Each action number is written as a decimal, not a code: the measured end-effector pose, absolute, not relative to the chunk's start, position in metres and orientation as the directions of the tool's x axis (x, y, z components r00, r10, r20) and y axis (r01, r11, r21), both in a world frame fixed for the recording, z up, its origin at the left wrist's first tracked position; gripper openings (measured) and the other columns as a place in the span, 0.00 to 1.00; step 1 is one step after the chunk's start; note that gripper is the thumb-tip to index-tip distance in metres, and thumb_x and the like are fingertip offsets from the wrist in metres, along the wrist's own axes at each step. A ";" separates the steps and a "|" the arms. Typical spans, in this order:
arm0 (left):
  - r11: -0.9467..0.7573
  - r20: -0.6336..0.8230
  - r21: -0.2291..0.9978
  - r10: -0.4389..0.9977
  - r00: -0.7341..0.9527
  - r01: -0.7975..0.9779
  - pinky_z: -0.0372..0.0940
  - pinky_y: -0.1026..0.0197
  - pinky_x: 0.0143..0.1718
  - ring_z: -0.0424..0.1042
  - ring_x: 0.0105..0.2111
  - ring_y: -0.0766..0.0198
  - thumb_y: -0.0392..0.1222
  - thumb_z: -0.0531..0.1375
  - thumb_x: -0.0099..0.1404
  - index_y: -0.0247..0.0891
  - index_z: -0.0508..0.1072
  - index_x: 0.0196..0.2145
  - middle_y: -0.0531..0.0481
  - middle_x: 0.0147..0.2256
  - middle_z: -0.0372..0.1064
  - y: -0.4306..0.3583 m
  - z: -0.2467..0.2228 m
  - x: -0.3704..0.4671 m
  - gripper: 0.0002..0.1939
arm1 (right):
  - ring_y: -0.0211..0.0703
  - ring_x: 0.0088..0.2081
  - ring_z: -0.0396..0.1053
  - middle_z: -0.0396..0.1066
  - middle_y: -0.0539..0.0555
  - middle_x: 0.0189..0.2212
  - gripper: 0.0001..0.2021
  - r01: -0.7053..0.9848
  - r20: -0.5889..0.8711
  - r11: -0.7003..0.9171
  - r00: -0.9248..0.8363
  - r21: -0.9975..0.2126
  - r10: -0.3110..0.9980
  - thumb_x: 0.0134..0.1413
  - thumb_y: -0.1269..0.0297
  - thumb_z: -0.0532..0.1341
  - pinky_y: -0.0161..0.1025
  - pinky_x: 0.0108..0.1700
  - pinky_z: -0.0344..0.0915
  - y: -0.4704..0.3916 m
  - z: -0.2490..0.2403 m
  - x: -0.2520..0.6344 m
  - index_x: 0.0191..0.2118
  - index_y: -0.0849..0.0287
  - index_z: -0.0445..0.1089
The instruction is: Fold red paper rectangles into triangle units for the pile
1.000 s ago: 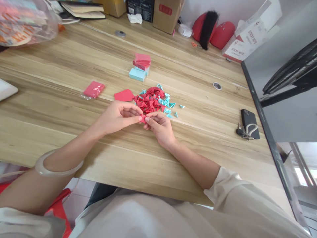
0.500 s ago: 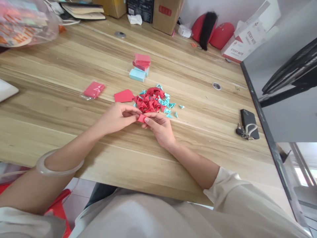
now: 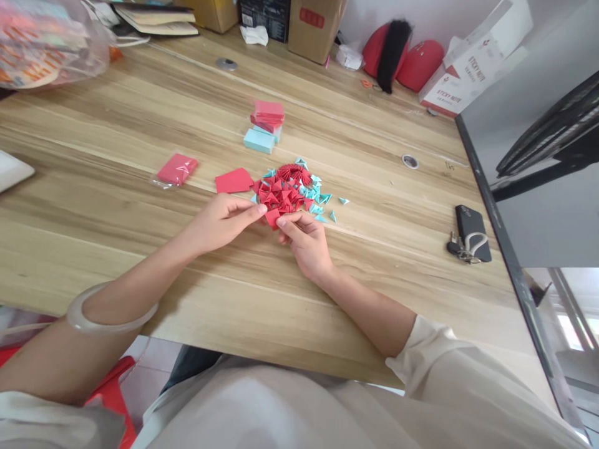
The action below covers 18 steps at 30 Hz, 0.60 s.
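Observation:
A small red paper piece (image 3: 272, 218) is between my two hands, just in front of the pile. My right hand (image 3: 307, 244) pinches its right edge between thumb and fingers. At its upper left corner, the thumb and fingers of my left hand (image 3: 223, 222) are closed together. Right behind them lies a heap of folded red paper triangles (image 3: 281, 194), with light blue triangles (image 3: 324, 198) along its right side. A curved row of joined red pieces (image 3: 294, 173) rests at the heap's back. Flat red paper sheets (image 3: 234, 181) lie left of the heap.
A wrapped red paper pack (image 3: 176, 169) lies to the left. Stacked red packs (image 3: 268, 112) and a light blue pack (image 3: 259, 140) sit farther back. Keys (image 3: 463, 251) lie against a black phone-like object (image 3: 472, 227) at right. Cardboard boxes (image 3: 316, 31) line the back.
The red piece now shows more of its face, as if opened out or turned. My left fingers have drawn in to its upper left corner; my right hand has shifted slightly right.

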State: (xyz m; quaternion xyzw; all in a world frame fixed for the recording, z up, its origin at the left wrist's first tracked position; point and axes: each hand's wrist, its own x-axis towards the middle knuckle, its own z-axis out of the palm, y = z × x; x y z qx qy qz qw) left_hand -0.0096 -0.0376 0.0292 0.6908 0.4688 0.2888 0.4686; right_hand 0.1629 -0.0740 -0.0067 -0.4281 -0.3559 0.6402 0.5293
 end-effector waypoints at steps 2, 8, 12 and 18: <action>-0.097 -0.065 0.929 0.908 0.414 0.358 0.67 0.69 0.34 0.73 0.32 0.67 0.59 0.58 0.62 0.36 0.79 0.29 0.52 0.31 0.77 -0.039 0.032 -0.009 0.22 | 0.26 0.20 0.62 0.67 0.45 0.19 0.15 -0.349 -0.171 -0.196 -0.101 -0.916 0.980 0.43 0.54 0.68 0.29 0.24 0.59 -0.075 -0.007 0.164 0.29 0.60 0.68; -0.063 -0.117 0.925 0.890 0.440 0.374 0.61 0.73 0.26 0.68 0.25 0.72 0.49 0.67 0.55 0.36 0.78 0.25 0.53 0.25 0.75 -0.040 0.034 -0.009 0.12 | 0.25 0.13 0.57 0.66 0.43 0.16 0.14 -0.317 -0.103 -0.158 -0.183 -0.935 0.978 0.46 0.55 0.67 0.27 0.17 0.51 -0.075 -0.009 0.165 0.30 0.61 0.67; -0.032 -0.112 0.939 0.913 0.392 0.344 0.62 0.73 0.28 0.69 0.26 0.73 0.47 0.66 0.55 0.37 0.79 0.26 0.53 0.27 0.76 -0.041 0.034 -0.009 0.10 | 0.26 0.14 0.60 0.66 0.43 0.16 0.17 -0.288 -0.152 -0.206 -0.199 -0.935 0.968 0.43 0.54 0.69 0.27 0.18 0.54 -0.076 -0.006 0.164 0.29 0.61 0.66; -0.019 -0.111 0.939 0.928 0.355 0.342 0.64 0.71 0.30 0.71 0.28 0.70 0.47 0.67 0.54 0.39 0.81 0.28 0.53 0.28 0.77 -0.039 0.032 -0.010 0.09 | 0.27 0.18 0.64 0.67 0.45 0.17 0.16 -0.296 -0.172 -0.231 -0.210 -0.927 0.962 0.45 0.51 0.67 0.28 0.23 0.60 -0.076 -0.005 0.165 0.30 0.61 0.69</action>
